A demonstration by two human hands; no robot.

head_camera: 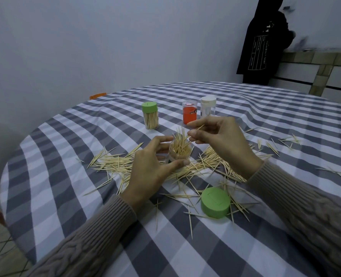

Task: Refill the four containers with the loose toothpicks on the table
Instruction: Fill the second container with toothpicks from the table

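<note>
My left hand [151,166] grips an open clear container [180,154] at the table's middle, with toothpicks sticking up out of it. Just above its mouth my right hand [219,136] pinches a toothpick [196,130] between thumb and finger. Loose toothpicks [113,163] lie scattered all around the container and off to the right [271,146]. A green lid [215,202] lies flat near me. Farther back stand a closed green-lidded container [150,115] full of toothpicks, a red container [189,114] and a white-lidded clear container [208,105].
The round table carries a grey and white checked cloth [65,176], whose edge curves away at the left. A dark garment [265,41] hangs at the back right beside a wooden frame [323,70]. An orange chair part [97,95] shows behind the table.
</note>
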